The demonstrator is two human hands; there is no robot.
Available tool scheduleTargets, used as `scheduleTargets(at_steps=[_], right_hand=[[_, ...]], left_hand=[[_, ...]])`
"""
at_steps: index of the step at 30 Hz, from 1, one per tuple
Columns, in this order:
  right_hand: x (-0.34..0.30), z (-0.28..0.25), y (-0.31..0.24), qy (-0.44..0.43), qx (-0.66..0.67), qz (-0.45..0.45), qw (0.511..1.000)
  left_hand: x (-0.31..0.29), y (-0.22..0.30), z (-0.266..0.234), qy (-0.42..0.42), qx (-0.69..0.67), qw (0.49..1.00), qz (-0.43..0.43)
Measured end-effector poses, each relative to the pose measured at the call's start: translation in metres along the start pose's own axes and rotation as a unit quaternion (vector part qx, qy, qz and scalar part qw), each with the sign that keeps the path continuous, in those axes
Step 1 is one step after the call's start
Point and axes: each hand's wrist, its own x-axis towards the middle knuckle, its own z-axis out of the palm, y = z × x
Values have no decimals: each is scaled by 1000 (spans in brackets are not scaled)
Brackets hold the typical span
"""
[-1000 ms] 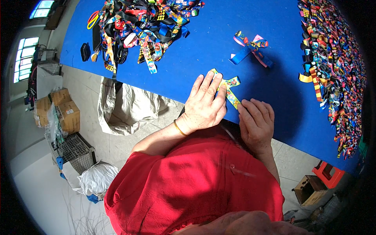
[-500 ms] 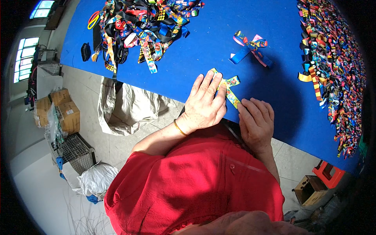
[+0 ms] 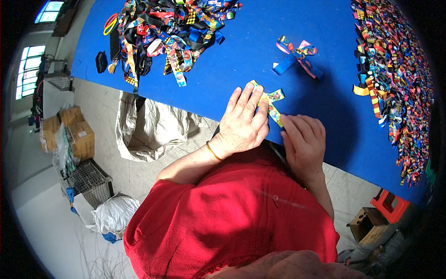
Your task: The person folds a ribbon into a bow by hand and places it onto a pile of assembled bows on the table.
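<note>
A yellow-green ribbon strip with a colourful print (image 3: pixel 275 111) lies near the front edge of the blue table, one piece crossing over another. My left hand (image 3: pixel 245 118) rests flat on it, fingers stretched out, covering its middle; a gold-coloured bangle circles that wrist. At the strip's lower right end, my right hand (image 3: pixel 304 144) has its fingers bent and close together, the index fingertip and thumb at the ribbon's tail. Farther back on the table sits a looped printed ribbon piece (image 3: pixel 297 55) with blue and pink sides.
A heap of mixed ribbons and straps (image 3: pixel 172 32) covers the table's far left. Along the right side spreads a dense mass of similar small pieces (image 3: pixel 395 93). Below the table are a pale cloth sack (image 3: pixel 148 135), cardboard boxes (image 3: pixel 80 135), a wooden box (image 3: pixel 368 226) and a red stool (image 3: pixel 391 207).
My right hand has shifted slightly and its fingers have curled more at the ribbon's tail. My left hand stays pressed in the same place.
</note>
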Motion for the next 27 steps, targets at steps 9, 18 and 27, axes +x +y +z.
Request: scheduleTargets(at_steps=[9,18,27], right_hand=[[28,11,-12,-37,-60,32,997],[33,14,-14,-50,-101,53,992],[31,19,-11,-40,-124,44,990]], left_hand=[[-3,-1,7,23,-4,1000,-2],[-4,-3,4,9,-19,1000,-6],[-3,-2,5,17,-11,1000,1]])
